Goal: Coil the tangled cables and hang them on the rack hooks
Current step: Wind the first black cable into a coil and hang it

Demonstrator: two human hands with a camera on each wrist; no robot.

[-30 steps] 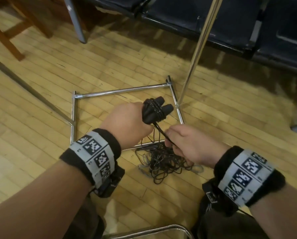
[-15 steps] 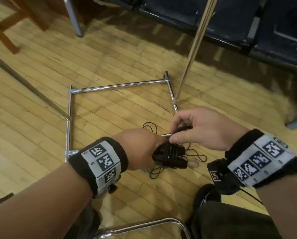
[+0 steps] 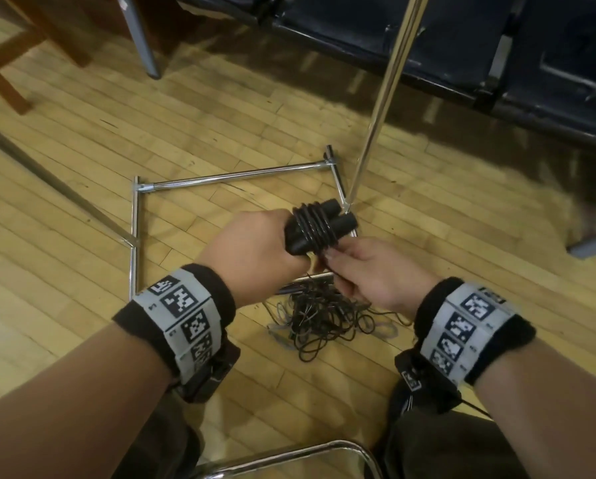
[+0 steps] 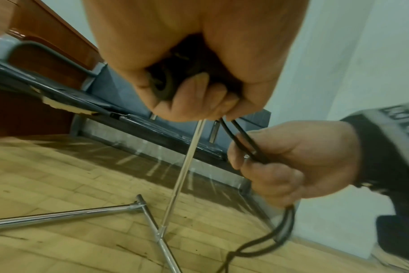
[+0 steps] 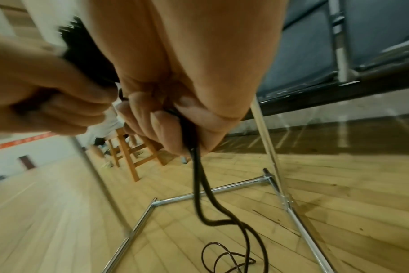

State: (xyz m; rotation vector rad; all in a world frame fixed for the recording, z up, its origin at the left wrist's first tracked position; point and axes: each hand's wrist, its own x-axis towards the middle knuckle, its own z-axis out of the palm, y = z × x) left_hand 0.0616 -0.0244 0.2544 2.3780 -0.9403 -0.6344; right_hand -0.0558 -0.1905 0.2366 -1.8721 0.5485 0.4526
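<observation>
A pale wooden plank floor (image 3: pixel 82 236) fills the scene, with a row of dark blue padded seats (image 3: pixel 428 46) along its far edge. On the floor stands a chrome tubular rack base (image 3: pixel 234 175), a square frame with a slanted chrome pole (image 3: pixel 383 98) rising from its right side. Just in front of the frame, a tangled heap of thin black cables (image 3: pixel 320 319) lies on the planks between the person's forearms. The left hand (image 3: pixel 251 250) is clenched around a pair of black cylindrical handles (image 3: pixel 319 226) with black cord wound in several turns about them, held above the frame's near rail. The right hand (image 3: pixel 376 271), just beside it, grips a doubled strand of black cord (image 5: pixel 199 184) that runs from the handles down to the heap.
</observation>
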